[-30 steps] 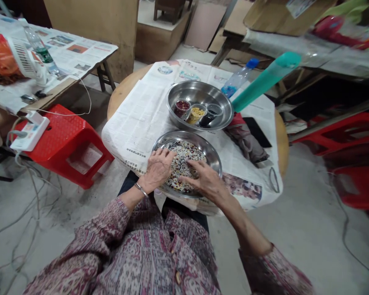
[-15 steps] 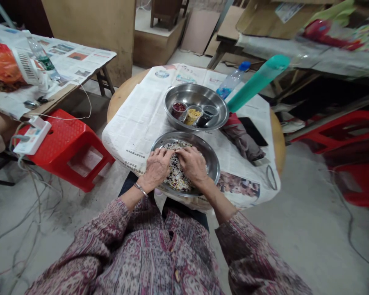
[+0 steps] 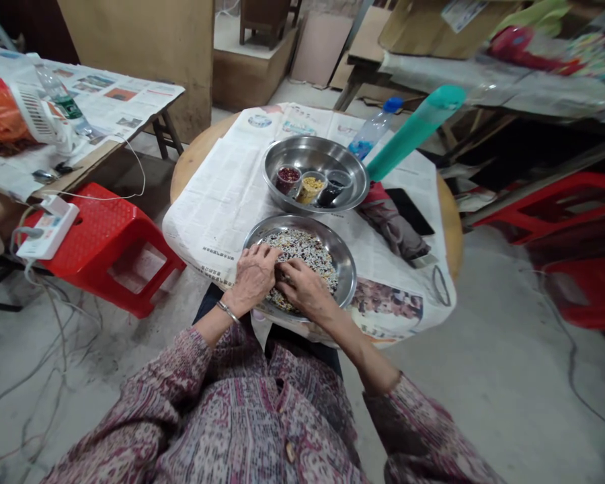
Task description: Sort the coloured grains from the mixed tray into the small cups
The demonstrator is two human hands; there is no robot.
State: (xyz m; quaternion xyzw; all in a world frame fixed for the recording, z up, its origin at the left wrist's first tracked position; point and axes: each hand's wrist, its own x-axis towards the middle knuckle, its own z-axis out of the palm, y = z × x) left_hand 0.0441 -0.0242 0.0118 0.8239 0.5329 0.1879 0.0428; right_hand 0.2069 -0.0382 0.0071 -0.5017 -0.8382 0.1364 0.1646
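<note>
In a steel bowl point(image 3: 347, 263) close to me lies a layer of mixed grains point(image 3: 310, 243), white, black and yellow. My left hand point(image 3: 256, 274), a bracelet at its wrist, rests over the bowl's left side with fingers bent and close together. Beside it my right hand point(image 3: 303, 288) reaches into the grains, its curled fingertips meeting the left hand's. Whatever the fingers pinch is hidden. Behind stands a larger steel bowl point(image 3: 325, 156) holding three clear cups: one of dark red beans point(image 3: 288, 176), one of yellow grains point(image 3: 312, 184), one of black grains point(image 3: 335, 191).
Newspaper point(image 3: 222, 195) covers the round table. On its right are a plastic bottle point(image 3: 376, 128), a long green object point(image 3: 417, 131), a folded umbrella-like bundle point(image 3: 396, 225) and a black phone or tablet point(image 3: 409, 211). A red stool point(image 3: 115, 235) bears a power strip point(image 3: 50, 227).
My right hand has moved down and left, closer to the left hand, uncovering more grains. The heaped grains now look flatter and more spread. The view has shifted slightly.
</note>
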